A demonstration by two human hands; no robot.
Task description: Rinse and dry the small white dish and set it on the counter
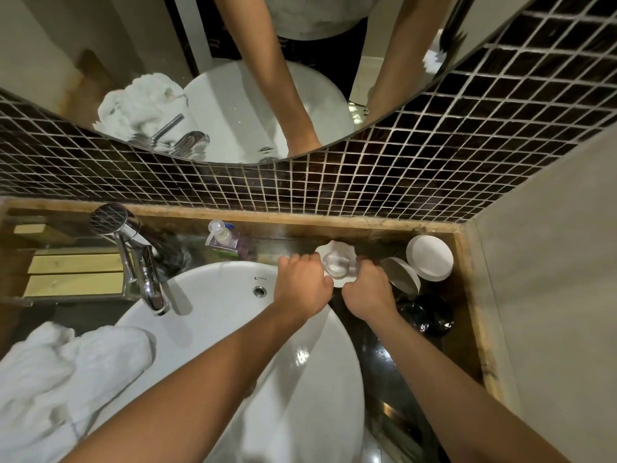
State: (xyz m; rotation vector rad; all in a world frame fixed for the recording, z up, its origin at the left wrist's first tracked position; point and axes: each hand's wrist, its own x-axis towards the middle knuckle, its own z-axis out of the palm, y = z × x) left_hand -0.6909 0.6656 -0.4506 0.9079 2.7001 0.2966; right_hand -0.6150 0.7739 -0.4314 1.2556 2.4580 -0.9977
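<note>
Our fingers (302,262) curl inward on both sides of a small white dish (329,250) with a scalloped, shell-like rim. The left hand (302,285) closes on its near-left edge and the right hand (367,290) on its near-right edge, both knuckles-up. A small clear glass jar (335,265) stands in the middle of the dish, between our two hands. We cannot tell whether the dish is lifted or resting.

The dish sits over the dark, glossy table (384,369), just right of the round white ceramic basin (217,305) and close to the back wall. To its right lie two round white lids or pads, one flat (429,257) in the corner, one tilted (400,274) against a dark glass jar (430,314).

Behind the basin stands a clear pump bottle (222,237) with purple liquid. A polished chrome tap (140,259) arches over the basin's left rim, beside pale wooden slats (75,274). A rumpled white towel (60,379) lies at lower left. Small dark square tiles (400,168) with pale grout cover the wall, beneath a curved mirror (233,78) reflecting our arms.
</note>
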